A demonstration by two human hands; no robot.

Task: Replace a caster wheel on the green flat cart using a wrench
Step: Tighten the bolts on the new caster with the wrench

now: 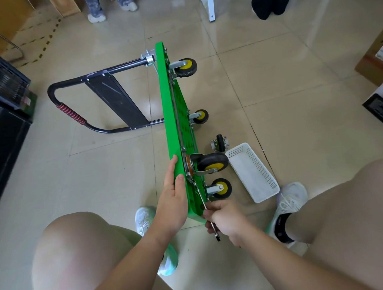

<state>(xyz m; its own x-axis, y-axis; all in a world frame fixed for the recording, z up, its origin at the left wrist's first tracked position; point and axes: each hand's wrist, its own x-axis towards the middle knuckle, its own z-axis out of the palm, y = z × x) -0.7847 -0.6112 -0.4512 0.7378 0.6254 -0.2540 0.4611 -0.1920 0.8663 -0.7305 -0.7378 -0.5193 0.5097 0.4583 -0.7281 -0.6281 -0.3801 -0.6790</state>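
Far to the left of the hands, a black handle [54, 93] with a red grip sticks out sideways, low over the floor [293, 98]. It joins the green cart [170, 115], which stands up on its long edge. The left hand [174, 202] is open and flat. Its straight fingers press on the cart's smooth top side, at the end close to the person. Just right of it, on the cart's other side, the right hand [227, 219] is curled tight around a silver wrench [217, 235]. The wrench points up along the cart's underside, toward the metal plate of a big black wheel [210, 163] with a yellow middle. A smaller wheel [220, 188] sits just above the right hand. Two more wheels stick out from the cart farther away from the hands. To the right of the hands, a loose caster wheel [219, 142] stands on the floor, just beside the far corner of a white basket [252, 175].
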